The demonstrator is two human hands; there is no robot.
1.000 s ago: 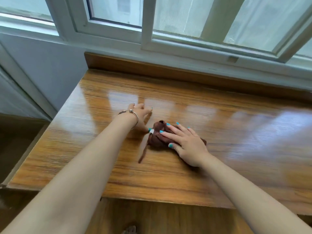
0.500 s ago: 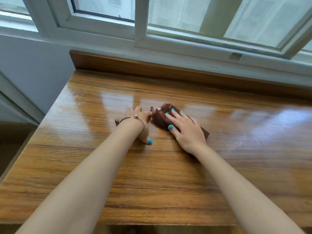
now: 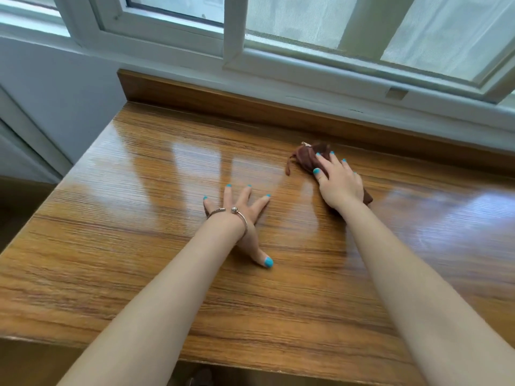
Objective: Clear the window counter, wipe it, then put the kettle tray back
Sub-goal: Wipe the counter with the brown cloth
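The glossy wooden window counter (image 3: 139, 246) fills most of the view. A crumpled brown cloth (image 3: 305, 156) lies on it near the back ledge. My right hand (image 3: 338, 182) presses flat on the cloth with straight fingers, covering most of it. My left hand (image 3: 239, 215), with a bracelet at the wrist, rests on the bare wood to the left of the cloth, fingers spread and palm down, holding nothing. No kettle tray is in view.
A raised wooden ledge (image 3: 250, 104) runs along the back of the counter under the white window frame (image 3: 234, 37). The counter's left edge drops beside a pale wall (image 3: 55, 93). The front edge lies close to my body.
My right hand has pushed the cloth away from me and to the right, toward the back ledge. My left hand stayed on the wood and spread its fingers.
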